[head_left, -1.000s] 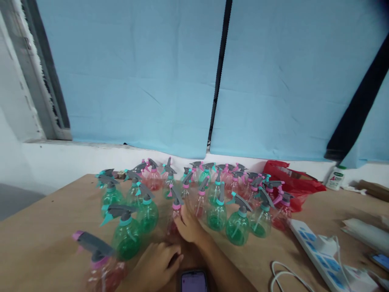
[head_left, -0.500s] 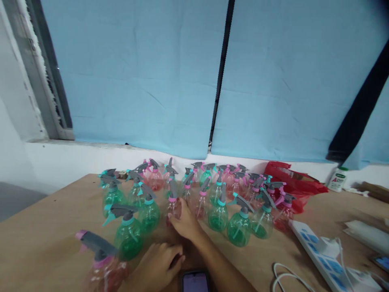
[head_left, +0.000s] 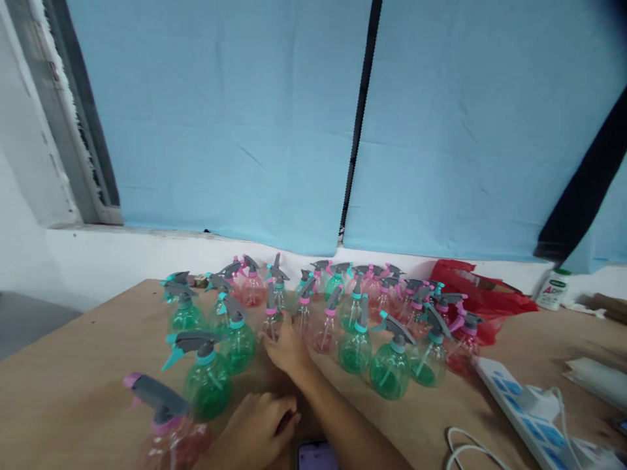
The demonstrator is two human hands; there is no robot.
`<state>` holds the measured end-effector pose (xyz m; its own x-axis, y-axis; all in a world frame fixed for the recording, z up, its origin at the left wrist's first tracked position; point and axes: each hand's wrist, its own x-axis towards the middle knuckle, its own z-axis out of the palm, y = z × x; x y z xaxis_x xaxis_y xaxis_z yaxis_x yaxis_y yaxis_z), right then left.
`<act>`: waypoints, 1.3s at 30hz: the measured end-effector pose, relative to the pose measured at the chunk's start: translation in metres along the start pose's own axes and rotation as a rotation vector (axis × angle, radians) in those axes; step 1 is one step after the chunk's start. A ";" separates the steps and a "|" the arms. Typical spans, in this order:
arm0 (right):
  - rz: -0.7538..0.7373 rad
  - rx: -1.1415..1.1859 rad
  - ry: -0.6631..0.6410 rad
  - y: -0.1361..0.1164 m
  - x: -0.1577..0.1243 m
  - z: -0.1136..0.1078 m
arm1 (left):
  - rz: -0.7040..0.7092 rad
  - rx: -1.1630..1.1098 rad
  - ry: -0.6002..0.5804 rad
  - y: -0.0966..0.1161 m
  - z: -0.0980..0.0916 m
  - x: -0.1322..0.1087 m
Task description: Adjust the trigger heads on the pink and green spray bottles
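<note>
Among several rows of clear round spray bottles, my right hand [head_left: 289,349] reaches forward and grips a pink spray bottle [head_left: 272,320] low on its body. That bottle stands upright, its grey trigger head uncovered. Just left of it is a green spray bottle [head_left: 239,346], and another pink bottle [head_left: 324,329] stands to the right of my hand. My left hand [head_left: 259,424] rests near the table's front with its fingers curled in and nothing visible in them. Left of that hand are a green bottle [head_left: 208,385] and a near pink bottle [head_left: 176,444].
A phone [head_left: 317,455] lies between my forearms. On the right are a white power strip [head_left: 519,411] with plugs and a white cable [head_left: 473,440]. Behind it sit a red plastic bag [head_left: 482,303] and a white bottle with a green cap [head_left: 553,290], near the wall.
My right hand has moved a little to the left, shifting the pink spray bottle left towards the green one. My left hand has hardly moved.
</note>
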<state>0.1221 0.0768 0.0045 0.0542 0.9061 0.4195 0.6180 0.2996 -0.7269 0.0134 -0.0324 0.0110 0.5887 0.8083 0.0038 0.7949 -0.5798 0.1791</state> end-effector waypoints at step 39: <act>-0.255 -0.338 0.040 0.019 -0.030 -0.070 | 0.015 -0.015 0.012 0.003 -0.007 -0.001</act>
<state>0.1869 0.0340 0.0159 -0.1068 0.8014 0.5885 0.8378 0.3913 -0.3807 0.0145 -0.0340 0.0187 0.5989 0.8006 0.0184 0.7835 -0.5905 0.1938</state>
